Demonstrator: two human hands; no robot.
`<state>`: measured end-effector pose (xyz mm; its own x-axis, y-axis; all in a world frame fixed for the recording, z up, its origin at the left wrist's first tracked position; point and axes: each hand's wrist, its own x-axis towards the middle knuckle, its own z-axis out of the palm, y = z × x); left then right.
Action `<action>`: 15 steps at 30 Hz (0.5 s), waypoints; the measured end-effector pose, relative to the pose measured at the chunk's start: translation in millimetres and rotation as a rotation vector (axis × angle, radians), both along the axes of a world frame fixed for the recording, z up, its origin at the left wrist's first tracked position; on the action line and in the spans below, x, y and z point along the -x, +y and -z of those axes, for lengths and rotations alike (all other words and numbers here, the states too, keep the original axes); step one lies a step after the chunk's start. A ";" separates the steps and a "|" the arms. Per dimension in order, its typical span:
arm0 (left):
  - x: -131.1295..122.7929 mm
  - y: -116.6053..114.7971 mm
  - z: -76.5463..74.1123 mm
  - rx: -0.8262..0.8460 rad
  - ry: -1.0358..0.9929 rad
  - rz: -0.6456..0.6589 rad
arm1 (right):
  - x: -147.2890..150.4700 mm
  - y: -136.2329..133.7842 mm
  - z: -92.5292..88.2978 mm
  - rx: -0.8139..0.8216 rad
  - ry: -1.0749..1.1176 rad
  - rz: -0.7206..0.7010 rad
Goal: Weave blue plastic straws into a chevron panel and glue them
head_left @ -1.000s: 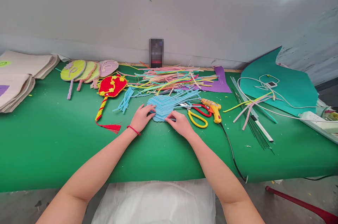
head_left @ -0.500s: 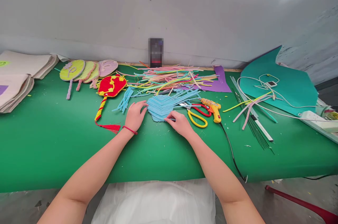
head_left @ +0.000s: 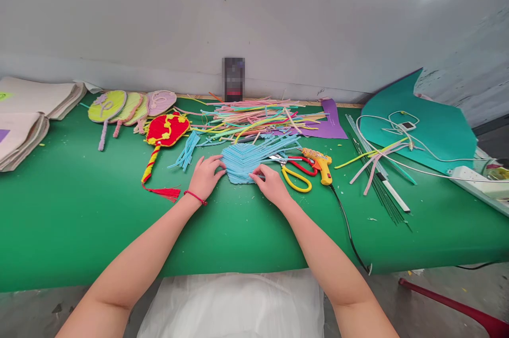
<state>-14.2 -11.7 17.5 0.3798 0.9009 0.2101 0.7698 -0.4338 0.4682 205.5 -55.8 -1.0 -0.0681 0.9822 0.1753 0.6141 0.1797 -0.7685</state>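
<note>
blue piece [head_left: 240, 160] mostly rowed, edges apparently unfinished
it lies on the green table [head_left: 99, 216] between both hands, chevron rows laid close; the long ends [head_left: 284, 143] at upper right look untrimmed. left hand [head_left: 205, 176] is loosely open at its left edge; right hand [head_left: 273, 185] pinches its lower right edge.
</note>
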 end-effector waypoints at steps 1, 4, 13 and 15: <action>0.1 0.0 0.2 -0.002 0.002 0.001 | 0.1 -0.3 -0.7 0.005 0.001 -0.001; 0.2 0.3 0.7 -0.022 0.011 0.001 | 0.7 -2.2 -4.5 0.022 -0.008 -0.026; -0.2 1.8 3.8 -0.112 0.043 -0.009 | 2.3 -4.1 -7.4 0.018 -0.042 -0.091; -0.8 1.9 4.4 -0.114 0.043 -0.012 | 1.9 -3.0 -5.9 0.003 -0.037 -0.068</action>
<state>-13.5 -9.7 13.1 0.3801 0.8764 0.2956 0.7933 -0.4733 0.3829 203.6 -58.8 4.9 -0.1409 0.9756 0.1686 0.6286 0.2197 -0.7460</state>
